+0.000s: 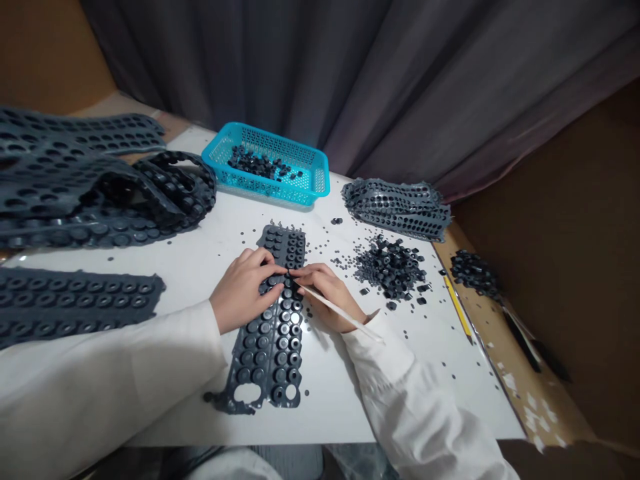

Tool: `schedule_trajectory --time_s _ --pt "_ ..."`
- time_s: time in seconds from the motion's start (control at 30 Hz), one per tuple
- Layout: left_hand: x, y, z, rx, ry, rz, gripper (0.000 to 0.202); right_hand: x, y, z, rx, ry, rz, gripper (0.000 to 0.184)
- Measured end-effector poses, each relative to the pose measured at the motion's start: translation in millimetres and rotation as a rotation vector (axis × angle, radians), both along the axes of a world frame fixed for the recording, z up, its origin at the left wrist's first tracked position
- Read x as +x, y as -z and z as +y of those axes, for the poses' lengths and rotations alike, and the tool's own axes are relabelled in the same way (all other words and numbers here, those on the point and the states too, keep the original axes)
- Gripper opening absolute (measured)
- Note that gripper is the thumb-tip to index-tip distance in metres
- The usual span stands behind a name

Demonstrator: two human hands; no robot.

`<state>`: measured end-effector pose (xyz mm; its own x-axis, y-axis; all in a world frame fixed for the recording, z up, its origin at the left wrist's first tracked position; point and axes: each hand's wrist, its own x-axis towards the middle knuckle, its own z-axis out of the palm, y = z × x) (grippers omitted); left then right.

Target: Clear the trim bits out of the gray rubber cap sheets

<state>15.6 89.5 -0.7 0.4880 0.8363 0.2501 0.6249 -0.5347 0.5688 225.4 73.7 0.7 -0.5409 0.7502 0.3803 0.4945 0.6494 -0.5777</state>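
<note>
A dark grey moulded rubber sheet (267, 343) with rows of round raised parts lies lengthwise before me on the white table. My left hand (246, 288) rests on its left side, fingers bent, with forefinger and thumb gripping at the rows near the middle. From the right, my right hand (327, 293) meets the left fingertips, its own fingers closed around a thin white stick-like tool (345, 313). The tool's tip is at the sheet, partly hidden by the fingers. Two holes show at the sheet's near end.
A blue basket (320, 183) holding small black parts stands at the back. Punched sheets (400, 207) lie back right, near a pile of black pieces (393, 267). A yellow cutter (457, 307) is at right. More rubber sheets (75, 297) lie left; tiny discs are scattered about.
</note>
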Motion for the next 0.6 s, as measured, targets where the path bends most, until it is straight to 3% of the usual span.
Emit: schedule_trajectory --time_s 0.17,0.3,0.4,0.47,0.53,0.6 --pt "0.5 0.8 -0.2 0.007 -0.005 0.026 0.028 -2.5 4.4 1.1 0.153 -0.005 -0.209 0.016" --pt "0.6 2.1 -0.1 0.001 0.000 0.045 0.028 0.7 4.0 4.1 0.191 0.223 -0.199 0.018" --pt "0.2 2.2 0.1 -0.010 0.006 0.042 0.028 7.8 -1.0 4.4 0.177 0.444 -0.046 0.015" --pt "-0.2 1.4 0.1 -0.018 0.001 0.030 0.028 10.8 -5.2 1.5 0.126 0.515 0.074 0.012" --pt "-0.6 0.1 0.0 -0.024 -0.010 0.003 0.027 10.2 -8.3 -3.6 0.017 0.462 0.168 0.011" --pt "-1.1 -0.9 -0.2 -0.027 -0.012 -0.027 0.022 6.2 -9.5 -9.0 -0.110 0.307 0.212 0.012"
